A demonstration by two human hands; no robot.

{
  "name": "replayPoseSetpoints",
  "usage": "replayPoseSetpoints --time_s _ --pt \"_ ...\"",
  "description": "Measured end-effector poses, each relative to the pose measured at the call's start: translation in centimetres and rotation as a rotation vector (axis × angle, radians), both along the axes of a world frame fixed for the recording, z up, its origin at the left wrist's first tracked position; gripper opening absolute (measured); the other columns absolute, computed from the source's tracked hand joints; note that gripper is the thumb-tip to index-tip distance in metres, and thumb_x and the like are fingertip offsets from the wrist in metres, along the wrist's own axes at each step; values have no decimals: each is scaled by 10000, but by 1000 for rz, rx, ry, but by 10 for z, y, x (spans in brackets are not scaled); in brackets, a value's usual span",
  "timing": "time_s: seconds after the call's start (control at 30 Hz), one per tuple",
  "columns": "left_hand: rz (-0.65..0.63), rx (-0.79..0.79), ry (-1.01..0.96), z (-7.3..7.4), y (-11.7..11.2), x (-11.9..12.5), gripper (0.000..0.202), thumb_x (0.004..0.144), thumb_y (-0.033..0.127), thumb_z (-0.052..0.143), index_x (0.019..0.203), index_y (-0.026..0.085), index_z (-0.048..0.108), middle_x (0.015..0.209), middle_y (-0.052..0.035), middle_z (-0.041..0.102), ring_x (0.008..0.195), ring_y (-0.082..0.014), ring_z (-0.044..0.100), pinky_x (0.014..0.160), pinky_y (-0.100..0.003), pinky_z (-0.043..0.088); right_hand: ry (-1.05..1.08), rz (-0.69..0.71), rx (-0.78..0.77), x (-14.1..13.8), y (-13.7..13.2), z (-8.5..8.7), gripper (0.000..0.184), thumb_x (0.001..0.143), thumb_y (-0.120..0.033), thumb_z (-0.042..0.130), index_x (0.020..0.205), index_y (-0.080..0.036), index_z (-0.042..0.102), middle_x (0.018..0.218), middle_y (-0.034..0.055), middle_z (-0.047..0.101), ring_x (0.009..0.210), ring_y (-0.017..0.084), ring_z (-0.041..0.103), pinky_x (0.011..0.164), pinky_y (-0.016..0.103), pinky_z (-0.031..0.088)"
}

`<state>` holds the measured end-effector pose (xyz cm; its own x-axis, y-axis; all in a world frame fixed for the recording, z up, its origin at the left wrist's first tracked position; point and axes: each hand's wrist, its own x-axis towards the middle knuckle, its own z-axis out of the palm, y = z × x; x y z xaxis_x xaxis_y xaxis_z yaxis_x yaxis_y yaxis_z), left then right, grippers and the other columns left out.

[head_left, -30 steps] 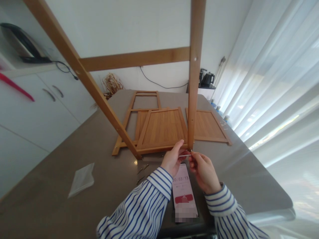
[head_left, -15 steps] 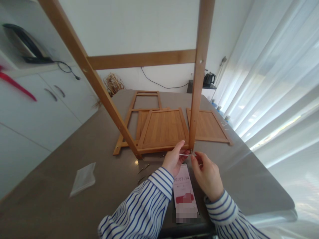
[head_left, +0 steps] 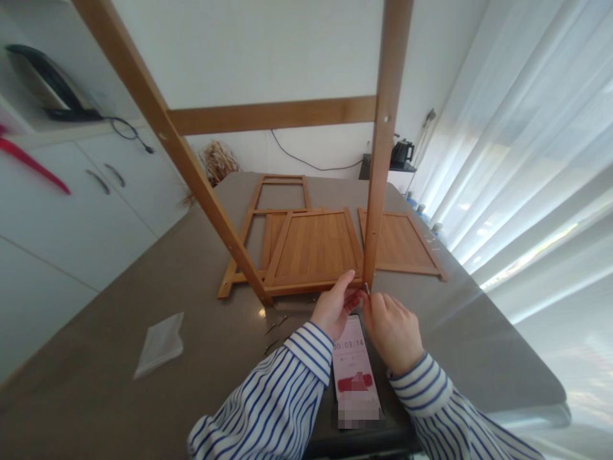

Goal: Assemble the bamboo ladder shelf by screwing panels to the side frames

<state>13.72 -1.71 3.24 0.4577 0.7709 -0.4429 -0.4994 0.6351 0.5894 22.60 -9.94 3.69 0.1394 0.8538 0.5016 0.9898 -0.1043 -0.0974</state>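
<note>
An upright wooden frame (head_left: 272, 116) stands in front of me, its right leg (head_left: 380, 160) reaching down between my hands. My left hand (head_left: 331, 310) grips the frame's lower right corner, thumb up along the wood and fingertips beside the leg's foot. At that same corner my right hand (head_left: 395, 332) is closed on a thin metal hex key (head_left: 366, 289); just a short silver bit shows, the remainder hidden by the fingers. Behind the frame's foot lies a slatted wooden panel (head_left: 316, 249). Several screws (head_left: 276, 324) lie to the left of my left hand.
Below my hands lies a phone (head_left: 354, 358) with a running timer. A clear plastic bag (head_left: 160, 345) rests on the grey table (head_left: 96, 383) at left. Another panel (head_left: 407, 243) is at right, a second frame (head_left: 253, 223) behind. Curtains (head_left: 527, 160) hang along the right side.
My right hand has turned and moved slightly left, its fingers folding closer. The hex key's long arm, earlier pointing left across my left fingers, has swung out of sight.
</note>
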Motion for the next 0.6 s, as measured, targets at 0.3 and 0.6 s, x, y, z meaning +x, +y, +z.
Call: replayPoseSetpoints --time_s 0.3,0.6 --pt "-11 17 22 0 0 0 241 686 322 708 761 101 647 663 -63 658 595 -104 598 528 -181 472 1834 51 4 -3 6 -10 313 721 -457 617 767 -148 599 622 2 565 475 80 439 406 201 292" --pt "18 10 26 1 -1 -1 246 671 300 725 796 99 658 733 -73 673 612 -103 609 532 -178 490 1352 20 -148 -1 -13 -13 414 788 -554 487 733 -159 597 642 41 607 481 119 494 430 245 340"
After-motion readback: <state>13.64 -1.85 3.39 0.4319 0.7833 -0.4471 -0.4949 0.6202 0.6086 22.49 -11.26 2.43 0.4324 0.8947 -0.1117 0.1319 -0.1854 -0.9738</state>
